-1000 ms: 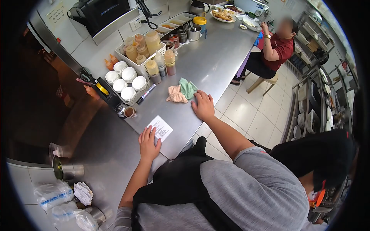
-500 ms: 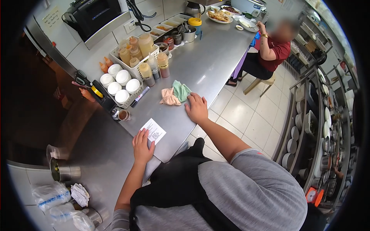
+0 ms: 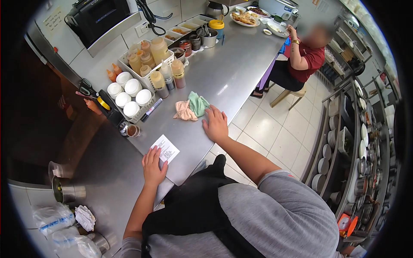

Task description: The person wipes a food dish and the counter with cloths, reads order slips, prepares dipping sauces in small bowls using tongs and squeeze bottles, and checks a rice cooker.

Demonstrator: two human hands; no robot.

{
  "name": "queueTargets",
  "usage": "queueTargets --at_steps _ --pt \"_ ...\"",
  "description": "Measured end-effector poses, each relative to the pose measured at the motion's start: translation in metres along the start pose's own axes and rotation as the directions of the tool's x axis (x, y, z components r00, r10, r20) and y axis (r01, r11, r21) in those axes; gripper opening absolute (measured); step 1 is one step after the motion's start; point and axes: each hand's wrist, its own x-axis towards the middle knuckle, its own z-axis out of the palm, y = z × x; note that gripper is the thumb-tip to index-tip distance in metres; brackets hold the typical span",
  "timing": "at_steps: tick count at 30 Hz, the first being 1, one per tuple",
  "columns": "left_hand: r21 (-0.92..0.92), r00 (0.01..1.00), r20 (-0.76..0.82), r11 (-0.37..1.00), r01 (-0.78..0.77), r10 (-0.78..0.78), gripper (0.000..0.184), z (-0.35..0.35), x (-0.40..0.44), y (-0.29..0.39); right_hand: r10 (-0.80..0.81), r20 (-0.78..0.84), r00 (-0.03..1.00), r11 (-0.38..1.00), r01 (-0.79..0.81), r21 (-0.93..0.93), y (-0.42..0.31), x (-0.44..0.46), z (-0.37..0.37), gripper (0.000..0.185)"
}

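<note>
My left hand lies open on the steel counter, its fingers over the lower left edge of a small printed paper slip. The slip is flat, with lines of print too small to read. Farther right, my right hand rests with fingers stretched out near the counter's edge. Its fingertips are by a crumpled green cloth; I cannot tell if they touch it. A peach cloth lies bunched against the green one. Neither hand grips anything.
Squeeze bottles, stacked white cups, a marker and a small brown cup line the counter's wall side. A seated person in a red shirt eats at the far end. Shelves of dishes stand right, across the tiled floor.
The whole view has shifted slightly, moving the counter items a little left. Both hands stay in nearly the same places beside the slip and the cloths.
</note>
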Motion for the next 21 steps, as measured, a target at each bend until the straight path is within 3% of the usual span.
queueTargets --at_steps 6,8,21 --pt "0.031 0.999 0.053 0.999 0.013 -0.015 0.059 -0.003 0.002 0.004 -0.039 -0.067 0.997 0.997 0.043 0.064 0.002 -0.002 -0.006 0.048" --pt "0.033 0.998 0.063 0.999 0.011 -0.013 0.059 -0.005 0.004 0.005 -0.151 -0.064 0.986 0.984 0.156 0.088 0.006 -0.007 -0.008 0.049" --pt "0.064 0.989 0.133 0.997 0.05 -0.059 0.062 -0.007 0.007 0.009 -0.348 -0.032 0.937 0.924 0.349 0.159 0.018 -0.002 -0.01 0.041"
